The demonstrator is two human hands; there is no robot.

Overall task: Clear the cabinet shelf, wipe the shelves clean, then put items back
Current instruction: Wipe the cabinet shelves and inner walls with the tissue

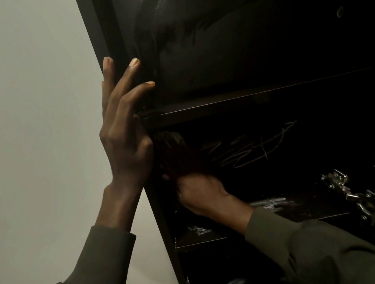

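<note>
Dim room, pale plain wall [18, 119]. My left hand [124, 137] flat, fingers straight, on dark wooden cabinet [100, 32] edge; right hand [200, 196] grips dark red cloth [178, 153] over smeared middle shelf [291, 213]

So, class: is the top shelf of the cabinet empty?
No: a bulky black bag fills the top shelf, above the left hand braced on the cabinet's edge.

We get a dim picture: the wall [18, 119] beside the left hand [124, 137] is evenly lit, while the cabinet [102, 44] interior past the right hand [202, 193] sinks into near-black shadow. Glare glints above the hands; the right hand's fingers are blurred. Straight edges bow outward.
</note>
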